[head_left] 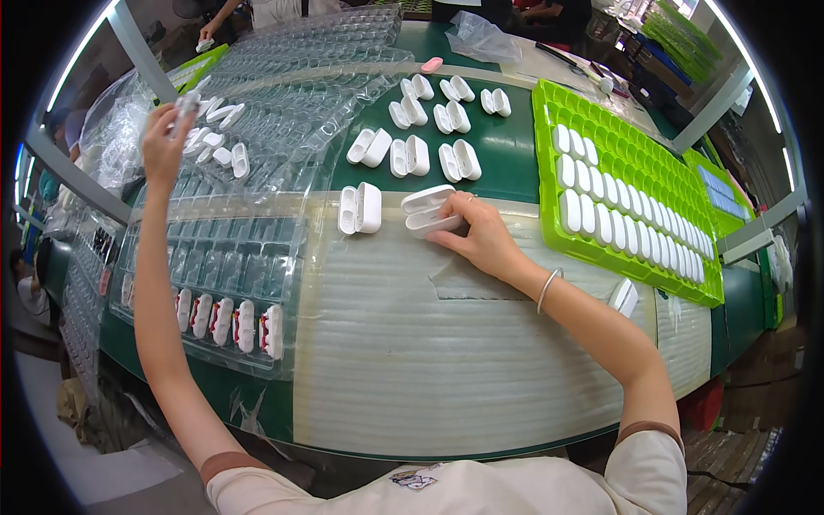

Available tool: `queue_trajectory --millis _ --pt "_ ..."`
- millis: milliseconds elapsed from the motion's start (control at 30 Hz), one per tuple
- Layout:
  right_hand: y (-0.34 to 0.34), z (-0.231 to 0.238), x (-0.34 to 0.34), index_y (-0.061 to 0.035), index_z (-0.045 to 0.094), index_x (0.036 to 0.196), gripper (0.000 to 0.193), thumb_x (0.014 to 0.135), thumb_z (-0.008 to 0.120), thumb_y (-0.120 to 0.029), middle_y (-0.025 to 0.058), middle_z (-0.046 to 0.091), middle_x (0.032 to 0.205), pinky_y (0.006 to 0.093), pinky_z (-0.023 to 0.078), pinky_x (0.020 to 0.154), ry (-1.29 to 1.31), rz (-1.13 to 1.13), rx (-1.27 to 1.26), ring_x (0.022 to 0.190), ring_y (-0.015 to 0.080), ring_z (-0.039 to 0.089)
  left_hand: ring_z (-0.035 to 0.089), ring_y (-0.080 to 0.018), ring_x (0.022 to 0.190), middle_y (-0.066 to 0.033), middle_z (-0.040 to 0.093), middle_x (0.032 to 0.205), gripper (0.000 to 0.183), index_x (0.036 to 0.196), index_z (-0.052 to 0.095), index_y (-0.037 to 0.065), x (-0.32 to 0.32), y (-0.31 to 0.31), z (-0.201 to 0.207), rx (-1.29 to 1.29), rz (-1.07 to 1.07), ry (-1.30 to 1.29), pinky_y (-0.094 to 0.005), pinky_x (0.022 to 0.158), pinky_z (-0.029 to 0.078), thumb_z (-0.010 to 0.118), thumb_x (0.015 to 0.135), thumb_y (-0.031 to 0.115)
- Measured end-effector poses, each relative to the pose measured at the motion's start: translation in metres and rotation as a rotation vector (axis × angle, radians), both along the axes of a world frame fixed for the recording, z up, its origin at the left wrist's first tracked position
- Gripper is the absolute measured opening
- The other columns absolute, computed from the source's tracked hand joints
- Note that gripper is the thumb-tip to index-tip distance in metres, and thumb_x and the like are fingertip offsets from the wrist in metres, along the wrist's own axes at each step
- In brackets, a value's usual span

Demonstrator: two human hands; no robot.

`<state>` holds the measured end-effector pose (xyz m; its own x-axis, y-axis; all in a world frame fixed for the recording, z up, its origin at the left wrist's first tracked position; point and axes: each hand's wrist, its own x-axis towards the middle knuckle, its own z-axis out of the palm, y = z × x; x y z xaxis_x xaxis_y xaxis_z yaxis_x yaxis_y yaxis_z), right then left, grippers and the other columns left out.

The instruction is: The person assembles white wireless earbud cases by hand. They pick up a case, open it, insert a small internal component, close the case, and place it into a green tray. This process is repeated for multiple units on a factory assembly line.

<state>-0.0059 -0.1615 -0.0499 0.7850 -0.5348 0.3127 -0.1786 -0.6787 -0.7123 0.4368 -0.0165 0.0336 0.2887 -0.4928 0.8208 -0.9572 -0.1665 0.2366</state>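
Note:
My right hand (481, 233) grips an open white earbud charging case (427, 206) by its right side, thumb below and fingers at the lid. Out at the far left, my left hand (165, 148) is raised, its fingers pinched on a small white plastic part (186, 105) blurred by motion. Just right of that hand lies a loose pile of white case parts (206, 148) on clear plastic trays. Another open case (360, 209) stands left of the one I hold, and several more open cases (408, 112) are spread behind it on the green table.
A bright green tray (542, 129) with rows of closed white cases (631, 199) sits at right. One case (624, 297) lies near my right forearm. Clear blister trays (257, 249) at left hold white parts with red bits (221, 321). Another person's hand (209, 31) works behind.

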Motion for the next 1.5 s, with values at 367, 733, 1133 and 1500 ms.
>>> queue_trajectory --millis 367,733,1133,1500 --pt "-0.012 0.005 -0.035 -0.0052 0.052 0.119 0.038 0.082 0.062 -0.005 0.0121 0.059 0.107 0.0234 0.051 0.071 -0.492 -0.093 0.561 0.079 0.0147 0.063 0.053 -0.0279 0.097 -0.0115 0.052 0.106 0.027 0.088 0.063 0.006 -0.385 0.008 -0.057 0.676 -0.899 0.131 -0.0345 0.081 0.044 0.074 0.066 0.019" --pt "0.012 0.045 -0.130 -0.0063 0.060 0.110 0.036 0.074 0.067 -0.010 0.0050 0.066 0.088 0.0216 0.045 0.060 -0.035 0.097 0.428 0.066 0.0075 0.058 0.054 -0.0130 0.098 -0.0095 0.054 0.105 0.039 0.116 0.042 0.003 -0.405 -0.019 -0.028 0.101 -0.997 1.299 -0.0261 0.079 0.048 0.060 0.082 0.002" --pt "0.039 0.038 -0.117 -0.0032 0.060 0.109 0.037 0.075 0.066 -0.016 0.0103 0.066 0.084 0.0249 0.047 0.065 0.039 0.302 0.729 0.066 0.0106 0.059 0.057 -0.0116 0.086 -0.0043 0.061 0.088 0.017 0.094 0.054 0.005 -0.411 -0.003 -0.050 0.058 -0.721 1.348 -0.0282 0.076 0.045 0.064 0.081 0.009" --pt "0.038 0.052 -0.121 0.0048 0.056 0.109 0.039 0.076 0.066 -0.014 0.0123 0.066 0.088 0.0266 0.050 0.070 -0.054 0.233 0.753 0.075 0.0159 0.066 0.052 -0.0064 0.076 -0.0057 0.065 0.089 0.009 0.087 0.065 0.003 -0.407 0.003 -0.035 0.174 -0.533 0.683 -0.0209 0.062 0.037 0.064 0.078 0.004"
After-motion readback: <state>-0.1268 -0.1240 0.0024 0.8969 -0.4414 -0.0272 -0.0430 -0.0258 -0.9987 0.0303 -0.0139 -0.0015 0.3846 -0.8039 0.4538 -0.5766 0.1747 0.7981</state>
